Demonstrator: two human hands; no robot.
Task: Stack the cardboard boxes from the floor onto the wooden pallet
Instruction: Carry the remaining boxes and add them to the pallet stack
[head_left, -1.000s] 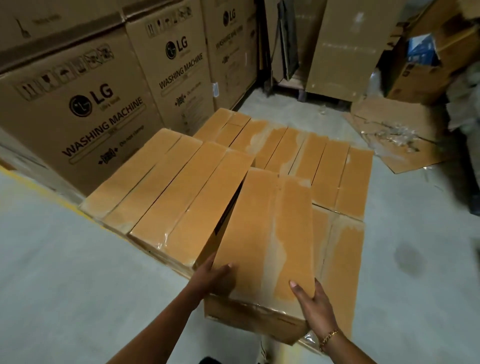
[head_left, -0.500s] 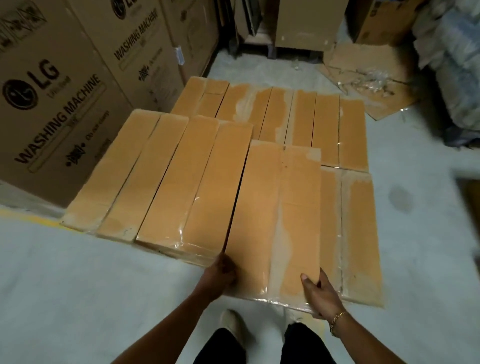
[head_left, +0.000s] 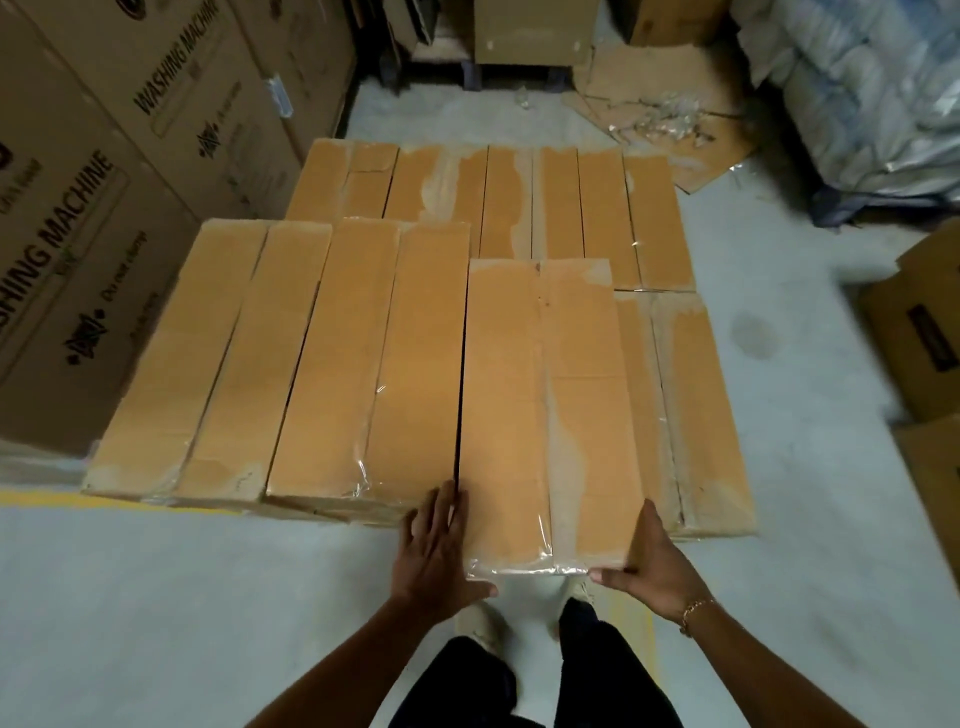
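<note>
Item: long cardboard box (head_left: 540, 415), flat on the upper layer, tight beside its neighbour (head_left: 415, 364). We noted left hand (head_left: 434, 551) and right hand (head_left: 649, 561) spread against its near corners, fingers straight, presumably squaring it. Pallet hidden beneath.

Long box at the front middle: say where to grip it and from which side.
Grip the long box at its near short end, one hand on each corner, coming from the person's side. It lies flat, that end juts out toward the person, and its left flank sits tight against the next box.
</note>
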